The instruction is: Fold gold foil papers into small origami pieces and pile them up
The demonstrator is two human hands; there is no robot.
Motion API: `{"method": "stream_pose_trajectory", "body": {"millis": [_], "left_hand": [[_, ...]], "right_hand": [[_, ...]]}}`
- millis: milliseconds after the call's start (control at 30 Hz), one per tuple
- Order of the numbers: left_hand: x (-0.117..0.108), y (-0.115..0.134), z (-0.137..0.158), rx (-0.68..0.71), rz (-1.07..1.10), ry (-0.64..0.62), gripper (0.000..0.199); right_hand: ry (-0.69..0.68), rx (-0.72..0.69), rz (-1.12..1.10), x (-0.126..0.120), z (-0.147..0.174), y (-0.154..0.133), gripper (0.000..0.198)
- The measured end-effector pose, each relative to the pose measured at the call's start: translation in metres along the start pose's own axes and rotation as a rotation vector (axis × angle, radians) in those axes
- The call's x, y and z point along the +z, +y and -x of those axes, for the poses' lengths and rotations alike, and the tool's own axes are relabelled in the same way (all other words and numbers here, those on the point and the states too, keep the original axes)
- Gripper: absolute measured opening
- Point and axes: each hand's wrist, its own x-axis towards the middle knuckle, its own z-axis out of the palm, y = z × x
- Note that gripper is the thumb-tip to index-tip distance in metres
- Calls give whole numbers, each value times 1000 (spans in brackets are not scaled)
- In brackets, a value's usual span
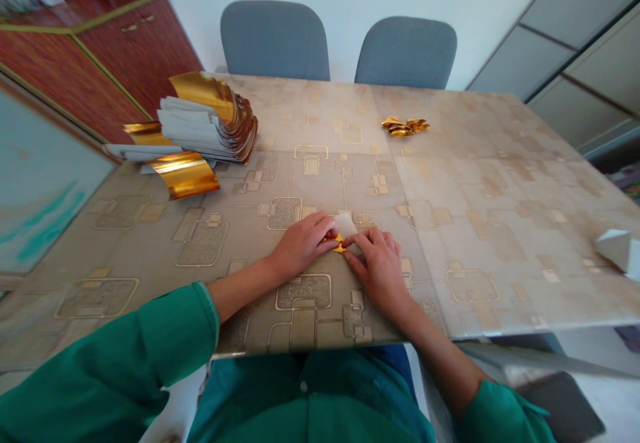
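Between my two hands, near the table's front edge, lies a sheet of gold foil paper (340, 243) with a pale back side showing behind the fingers. My left hand (309, 240) pinches its left part, thumb and fingers pressed together. My right hand (377, 266) grips the right part with its thumb and forefinger. The paper looks partly folded, but the fingers hide much of it. Farther back to the right sit several folded gold paper pieces (405, 126). At the left is a thick stack of gold paper sheets (200, 123), white on one side, with a loose curled sheet (186, 175) before it.
A patterned cover lies over the table (465, 216). Two grey chairs (275, 40) stand along its far side, by the white wall. A white folded paper object (617, 250) is at the right edge. A reddish wooden cabinet (135, 43) stands at the back left.
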Motion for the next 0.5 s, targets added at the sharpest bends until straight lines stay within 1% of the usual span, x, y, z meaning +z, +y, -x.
{"method": "stream_pose_trajectory", "body": {"millis": [67,167,267,333,400,433,500], "left_hand": [[-4,-3,0,25,-34,-4,10],[-12,-10,3,56,-139,11,10],[-20,-14,13,95,-293,82,12],[-21,-10,23,196,-410,141,15],[-18,0,33,326,-503,97,23],[-15,5,36,357,-533,57,25],[-8,15,40,371,-566,13,27]], "right_hand": [[10,-10,-16,0,-1,1,12],[17,-26,-22,0,-1,2,13],[-1,-16,9,0,-1,1,15],[6,-17,25,1,-1,0,14],[34,-34,28,2,-1,0,13],[49,-44,29,3,-1,1,13],[66,-52,41,4,-1,1,12]]}}
